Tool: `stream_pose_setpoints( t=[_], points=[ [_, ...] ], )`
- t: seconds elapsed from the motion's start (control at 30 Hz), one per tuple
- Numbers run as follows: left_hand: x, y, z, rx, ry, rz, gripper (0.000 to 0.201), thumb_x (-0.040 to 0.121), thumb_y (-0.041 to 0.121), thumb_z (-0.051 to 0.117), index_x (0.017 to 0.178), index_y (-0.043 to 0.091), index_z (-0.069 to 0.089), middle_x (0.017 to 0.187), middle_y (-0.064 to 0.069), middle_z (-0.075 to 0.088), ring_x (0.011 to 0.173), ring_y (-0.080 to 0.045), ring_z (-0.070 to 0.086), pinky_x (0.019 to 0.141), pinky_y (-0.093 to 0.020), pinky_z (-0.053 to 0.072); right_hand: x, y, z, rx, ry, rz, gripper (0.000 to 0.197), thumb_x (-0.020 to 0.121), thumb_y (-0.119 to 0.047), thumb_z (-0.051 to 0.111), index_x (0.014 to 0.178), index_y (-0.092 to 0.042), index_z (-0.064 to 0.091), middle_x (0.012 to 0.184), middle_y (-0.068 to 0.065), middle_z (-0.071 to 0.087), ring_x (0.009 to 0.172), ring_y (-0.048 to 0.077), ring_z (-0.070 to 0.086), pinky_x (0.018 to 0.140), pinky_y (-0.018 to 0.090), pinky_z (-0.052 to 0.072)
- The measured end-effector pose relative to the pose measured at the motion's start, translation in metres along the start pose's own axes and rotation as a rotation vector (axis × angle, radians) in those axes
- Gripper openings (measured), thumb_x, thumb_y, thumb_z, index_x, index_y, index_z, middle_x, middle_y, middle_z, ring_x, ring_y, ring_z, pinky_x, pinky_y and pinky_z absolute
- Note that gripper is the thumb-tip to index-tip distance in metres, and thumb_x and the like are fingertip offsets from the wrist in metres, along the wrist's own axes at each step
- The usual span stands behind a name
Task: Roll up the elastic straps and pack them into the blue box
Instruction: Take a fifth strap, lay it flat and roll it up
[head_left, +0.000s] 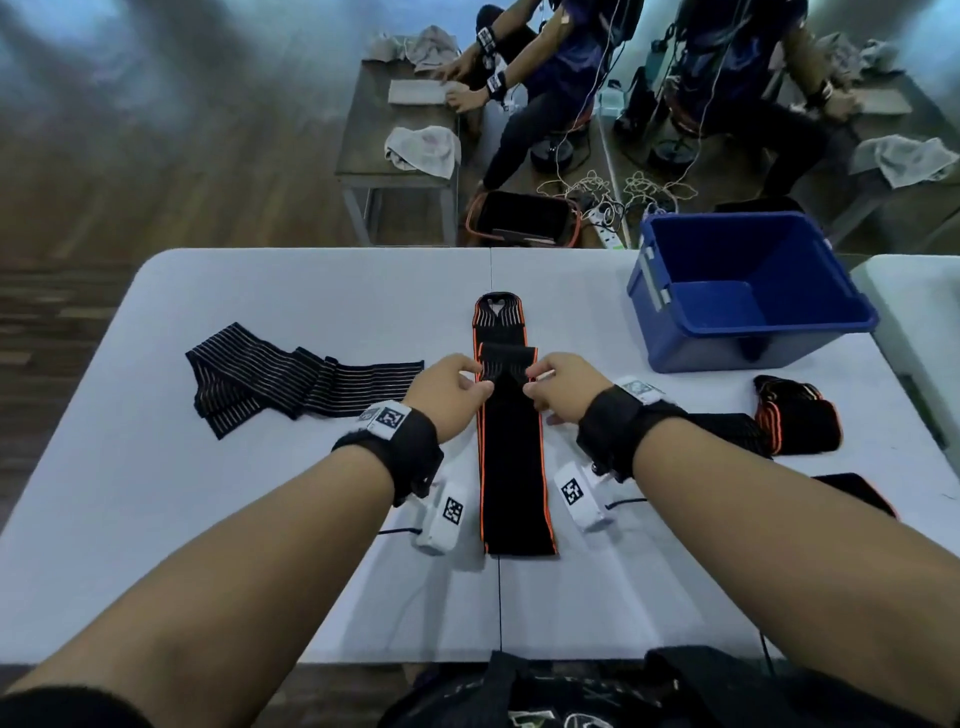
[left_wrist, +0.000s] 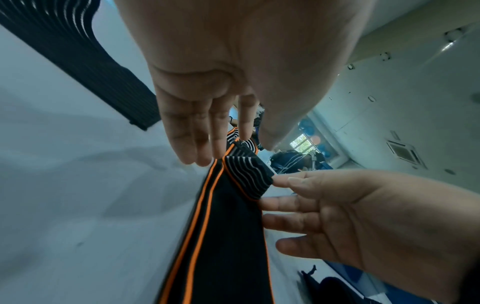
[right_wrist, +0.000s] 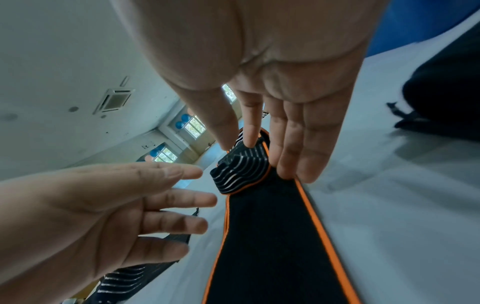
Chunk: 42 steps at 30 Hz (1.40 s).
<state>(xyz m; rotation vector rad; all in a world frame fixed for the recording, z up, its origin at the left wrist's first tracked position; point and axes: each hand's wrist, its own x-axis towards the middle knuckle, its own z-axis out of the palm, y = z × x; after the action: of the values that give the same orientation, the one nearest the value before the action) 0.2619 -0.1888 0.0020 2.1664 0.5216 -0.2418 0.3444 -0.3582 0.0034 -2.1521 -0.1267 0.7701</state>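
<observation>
Two bare arms reach up from the bottom of the head view; the left hand (head_left: 451, 395) and the right hand (head_left: 563, 388) meet at the middle of the frame, over a black strap with orange edges (head_left: 511, 467) that lies flat on the white table (head_left: 260, 519).

A small roll (head_left: 506, 358) has begun partway along this strap; its far end lies flat past the roll; the right hand's grip pinches the roll's edge between thumb and first finger, as the right wrist view shows; the left hand's fingers are nearly straight and sit just beside the roll, grasping nothing.

A striped strap (head_left: 291, 382) lies unrolled at the left of the frame; a rolled strap (head_left: 797, 421) sits at the right; the blue box (head_left: 748, 291) stands at the upper right, and no strap shows inside it.

What could go wrong, I think: only one side is pinched, so the roll may turn crooked or spring open; the strap is stretchy, so a loose roll may come undone before it gets to the box.
</observation>
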Motion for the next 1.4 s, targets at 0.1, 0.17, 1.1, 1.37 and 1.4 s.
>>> stream_pose_setpoints(
  t=[0.1,0.17,1.1,1.37,1.4],
  points=[
    [0.014,0.003,0.000,-0.151,0.024,-0.007,0.036,0.088,0.036,0.066,0.122,0.025,0.059,0.100,0.005,0.072,0.098,-0.020,0.069,0.094,-0.045,0.055,0.015,-0.010,0.001,0.172,0.025,0.004,0.021,0.090,0.004,0.054,0.091,-0.016,0.060,0.093,0.013,0.064,0.072,0.022,0.060,0.062,0.039,0.053],
    [0.019,0.006,-0.005,-0.304,0.065,0.013,0.039,0.085,0.031,0.067,0.123,0.030,0.056,0.105,0.008,0.071,0.097,-0.014,0.069,0.093,-0.046,0.056,0.021,-0.018,-0.004,0.331,0.065,-0.021,0.029,0.090,0.012,0.053,0.091,-0.016,0.060,0.103,0.010,0.064,0.081,0.021,0.063,0.065,0.039,0.056],
    [0.042,-0.006,-0.005,-0.345,0.101,-0.064,0.031,0.086,0.019,0.065,0.117,0.018,0.065,0.113,-0.001,0.070,0.104,-0.017,0.067,0.100,-0.041,0.053,0.038,-0.010,-0.007,0.307,0.062,0.053,0.036,0.092,0.013,0.045,0.122,-0.002,0.058,0.108,0.009,0.058,0.080,0.018,0.059,0.067,0.031,0.054],
    [-0.066,-0.027,0.004,0.006,-0.035,0.084,0.014,0.096,0.022,0.059,0.102,0.031,0.068,0.091,0.020,0.065,0.081,0.009,0.061,0.070,-0.001,0.039,-0.049,0.036,0.001,-0.165,-0.056,0.044,0.010,0.086,-0.021,0.055,0.089,-0.028,0.061,0.096,-0.001,0.068,0.094,0.025,0.067,0.090,0.045,0.056],
    [-0.079,-0.033,0.007,0.021,-0.057,0.107,0.017,0.095,0.019,0.059,0.101,0.033,0.067,0.094,0.019,0.065,0.083,0.005,0.062,0.073,-0.006,0.042,-0.063,0.039,0.003,-0.198,-0.082,0.015,0.014,0.089,-0.017,0.054,0.095,-0.027,0.062,0.099,-0.002,0.067,0.096,0.023,0.066,0.092,0.041,0.055]
  ],
)
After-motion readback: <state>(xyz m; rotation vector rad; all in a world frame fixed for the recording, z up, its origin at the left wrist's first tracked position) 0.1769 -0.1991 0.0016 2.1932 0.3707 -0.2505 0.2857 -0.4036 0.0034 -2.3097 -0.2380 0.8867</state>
